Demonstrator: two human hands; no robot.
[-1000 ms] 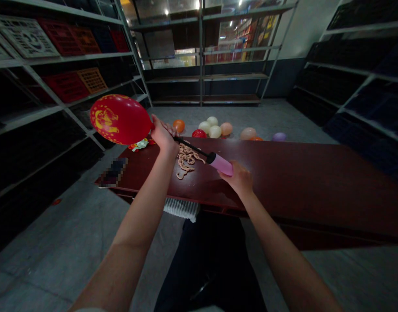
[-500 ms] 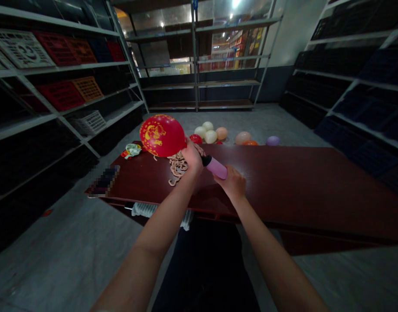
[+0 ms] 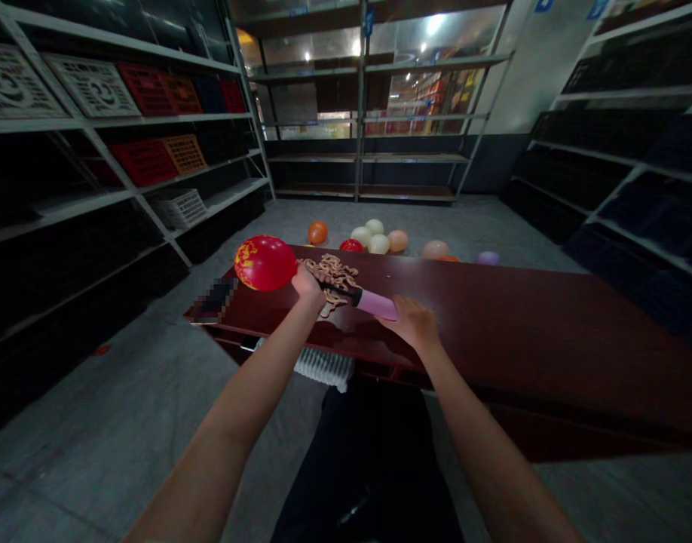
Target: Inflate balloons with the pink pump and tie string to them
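Observation:
In the head view, my left hand (image 3: 308, 284) is closed around the neck of an inflated red balloon (image 3: 270, 263) with yellow printing. The same hand is at the front end of a balloon pump (image 3: 378, 305); its fingers hide the nozzle and the join. My right hand (image 3: 414, 323) grips the rear of the pump's pink barrel. A dark rod shows between the pink part and my left hand. Below and behind the pump, a tangled pile of pinkish-tan long balloons (image 3: 339, 268) lies on the dark red table (image 3: 504, 324).
A blurred-out phone-like object (image 3: 213, 300) lies at the table's left end. Beyond the table, white balloons (image 3: 374, 227), an orange balloon (image 3: 317, 231) and a purple balloon (image 3: 487, 259) rest on the floor. Shelving with crates (image 3: 145, 89) stands along the left.
My left hand and the red balloon have moved left and down, away from my right hand. More of the pump's dark rod is exposed. The camera view has shifted, showing an orange balloon.

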